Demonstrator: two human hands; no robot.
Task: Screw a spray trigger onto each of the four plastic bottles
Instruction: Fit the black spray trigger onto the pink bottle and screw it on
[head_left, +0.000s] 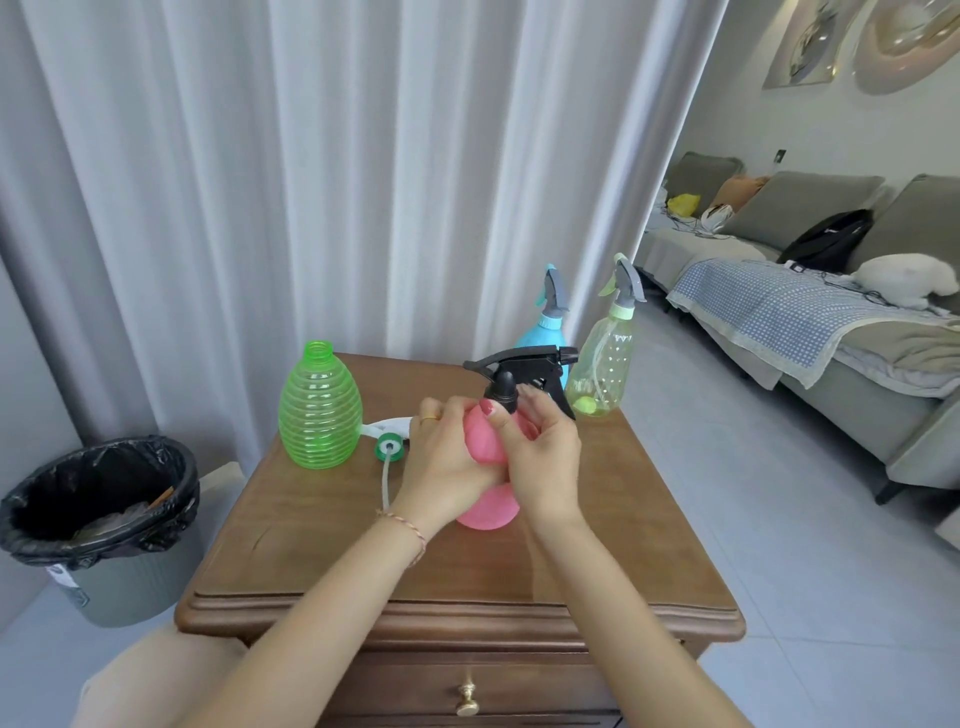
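A pink bottle stands mid-table with a black spray trigger on its neck. My left hand wraps the bottle's upper body. My right hand pinches the black collar just under the trigger. A ribbed green bottle stands open-necked at the left. Beside it lies a loose trigger with a green cap and tube, partly hidden by my left hand. At the back right stand a blue bottle and a pale yellow-green bottle, each with a grey trigger on top.
The wooden side table has a drawer with a brass knob at the front. A bin with a black liner stands on the floor to the left. Curtains hang behind the table; a grey sofa fills the right.
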